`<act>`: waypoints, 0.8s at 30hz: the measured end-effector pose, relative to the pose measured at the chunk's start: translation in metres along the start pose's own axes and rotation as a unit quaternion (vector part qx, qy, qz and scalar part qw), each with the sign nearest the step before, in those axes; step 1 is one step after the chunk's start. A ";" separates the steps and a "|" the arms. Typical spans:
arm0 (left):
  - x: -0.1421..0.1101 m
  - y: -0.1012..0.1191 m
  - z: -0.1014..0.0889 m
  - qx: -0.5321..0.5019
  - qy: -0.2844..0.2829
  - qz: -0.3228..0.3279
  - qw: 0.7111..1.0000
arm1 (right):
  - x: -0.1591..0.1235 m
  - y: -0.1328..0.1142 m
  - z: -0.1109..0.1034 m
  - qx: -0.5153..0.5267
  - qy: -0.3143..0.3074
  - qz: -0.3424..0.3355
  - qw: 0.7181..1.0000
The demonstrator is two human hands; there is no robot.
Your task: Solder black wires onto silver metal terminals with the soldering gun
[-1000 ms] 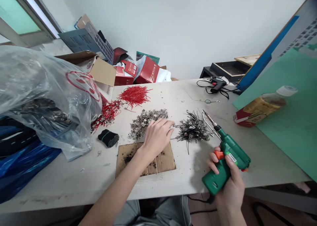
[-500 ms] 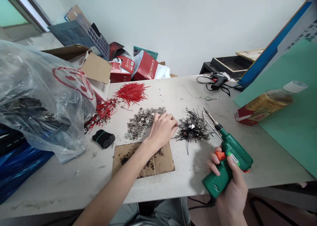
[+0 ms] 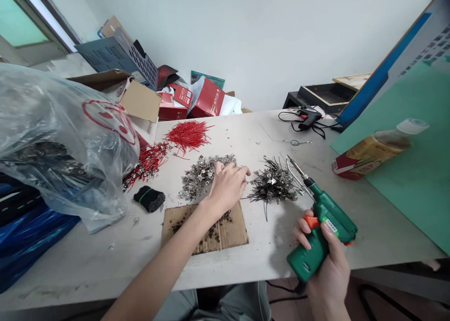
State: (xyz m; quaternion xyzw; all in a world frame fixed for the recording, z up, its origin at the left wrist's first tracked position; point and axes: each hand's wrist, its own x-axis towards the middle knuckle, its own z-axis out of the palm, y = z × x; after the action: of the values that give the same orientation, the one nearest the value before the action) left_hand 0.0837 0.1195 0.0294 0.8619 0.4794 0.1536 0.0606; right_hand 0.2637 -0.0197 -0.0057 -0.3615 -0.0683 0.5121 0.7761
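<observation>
My right hand (image 3: 328, 265) is wrapped round the handle of a green soldering gun (image 3: 325, 222) with an orange trigger. Its metal tip points up and left, just right of a pile of black wires with metal terminals (image 3: 274, 182). Between that pile and a heap of small loose metal terminals (image 3: 198, 173) is my left hand (image 3: 228, 185), palm down with curled fingers. Those fingertips are partly hidden, and what they hold cannot be made out. Under my left forearm lies a piece of cardboard (image 3: 230, 227) with dark burnt spots.
Red wires (image 3: 188, 136) lie behind the terminals, with red wired terminals (image 3: 151, 164) beside them. A banded black wire bundle (image 3: 149, 199) and a clear plastic bag (image 3: 101, 171) are left. A bottle (image 3: 372, 152) leans at right; a glue gun (image 3: 309, 118) sits behind.
My left hand has shifted slightly left, its fingers bent a little differently. The soldering gun stays in my right hand almost unmoved. The camera view has tilted slightly.
</observation>
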 end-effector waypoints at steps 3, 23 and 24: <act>0.006 0.006 0.006 -0.007 -0.006 -0.001 1.000 | 0.000 0.000 0.001 -0.001 -0.001 -0.002 1.000; -0.006 -0.029 -0.006 0.046 -0.039 0.028 0.998 | -0.001 0.000 0.001 -0.007 -0.006 0.000 1.000; -0.007 -0.032 -0.007 0.048 -0.038 0.027 0.998 | -0.001 0.000 0.000 -0.008 -0.007 0.000 1.000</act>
State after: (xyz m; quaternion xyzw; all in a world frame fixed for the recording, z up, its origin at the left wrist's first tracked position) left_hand 0.0520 0.1299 0.0266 0.8815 0.4605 0.0988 0.0335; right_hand 0.2634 -0.0204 -0.0049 -0.3644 -0.0782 0.5140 0.7726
